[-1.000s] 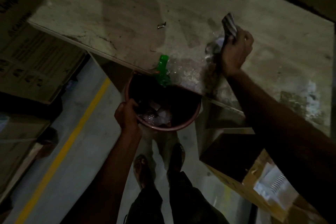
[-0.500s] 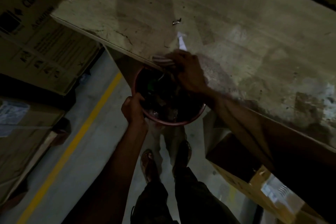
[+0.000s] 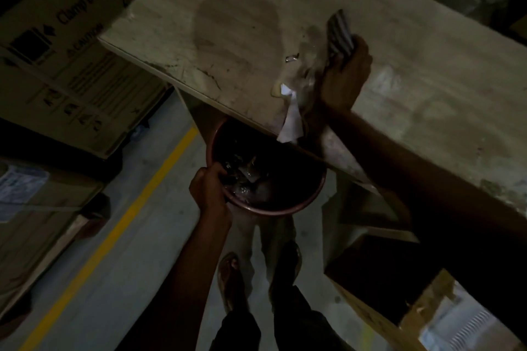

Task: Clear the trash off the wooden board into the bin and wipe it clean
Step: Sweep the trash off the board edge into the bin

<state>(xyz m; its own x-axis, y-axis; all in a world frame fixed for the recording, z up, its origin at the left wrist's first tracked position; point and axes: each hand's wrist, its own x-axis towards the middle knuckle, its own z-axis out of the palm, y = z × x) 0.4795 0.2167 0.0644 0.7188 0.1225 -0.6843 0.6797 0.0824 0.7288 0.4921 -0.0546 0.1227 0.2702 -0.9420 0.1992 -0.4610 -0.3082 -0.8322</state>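
The wooden board (image 3: 399, 71) is lying tilted across the upper part of the view, pale and stained, with a large dark damp-looking patch (image 3: 236, 34) spreading over its left half. Its near edge is hanging above the bin (image 3: 302, 202), a round reddish bucket sitting partly under that edge and holding crumpled clear wrappers and other trash too dark to sort out.

The left hand (image 3: 209, 189) is gripping the bin's near-left rim, fingers curled over the lip and closed tight on it. The right hand (image 3: 343, 77) is resting on the board, closed around a striped cloth (image 3: 339, 33) whose free end is sticking up past the fingers. Just to the left of that hand, a piece of white paper (image 3: 292, 120) is lying at the board's edge, its lower end overhanging directly above the bin. A clear crinkled bit of plastic seems to be lying between the paper and the hand, though it is too blurred to be sure. A small shiny scrap (image 3: 292, 58) is sitting on the board a little farther up, apart from the paper.

Below, the person's feet in sandals (image 3: 232, 279) are standing on a grey floor crossed by a yellow line (image 3: 114, 234). Cardboard boxes (image 3: 57, 60) are standing to the left, and another open box (image 3: 399, 288) is sitting at lower right.
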